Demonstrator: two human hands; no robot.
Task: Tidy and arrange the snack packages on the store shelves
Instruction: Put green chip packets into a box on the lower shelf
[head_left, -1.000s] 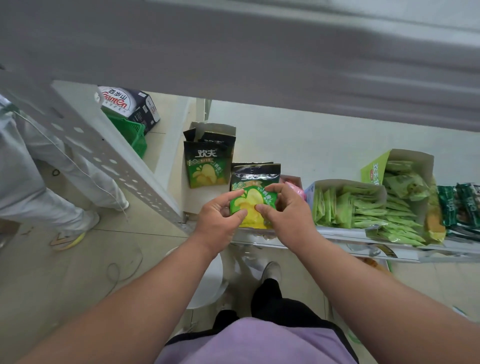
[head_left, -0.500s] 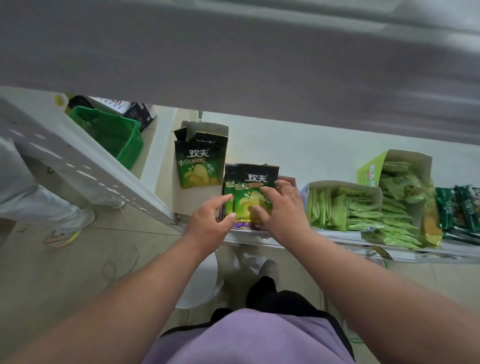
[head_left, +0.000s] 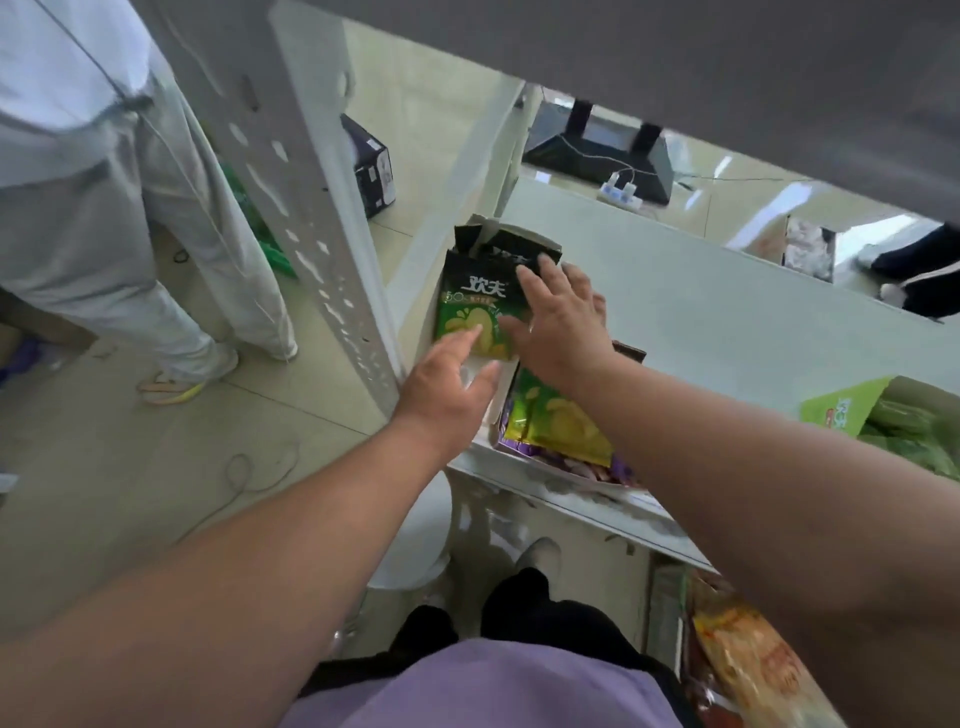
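Observation:
A black and green chip packet (head_left: 472, 306) stands in an open display box (head_left: 511, 244) at the left end of the white shelf (head_left: 727, 312). My left hand (head_left: 447, 389) reaches toward its lower edge with straight fingers, the index fingertip touching the packet. Spread flat, my right hand (head_left: 558, 319) lies against the packet's right side. Below my right wrist a second green chip packet (head_left: 550, 421) lies in a purple box (head_left: 571, 460) at the shelf's front.
A perforated white shelf upright (head_left: 306, 208) stands just left of my hands. A person in light clothes (head_left: 104, 182) stands on the floor at left. Green snack packs (head_left: 914, 436) fill a box at right. A white stool (head_left: 415, 545) sits below the shelf.
Both hands let go of the packet in the purple box and moved up and left to the packet in the far box. The camera view swung left.

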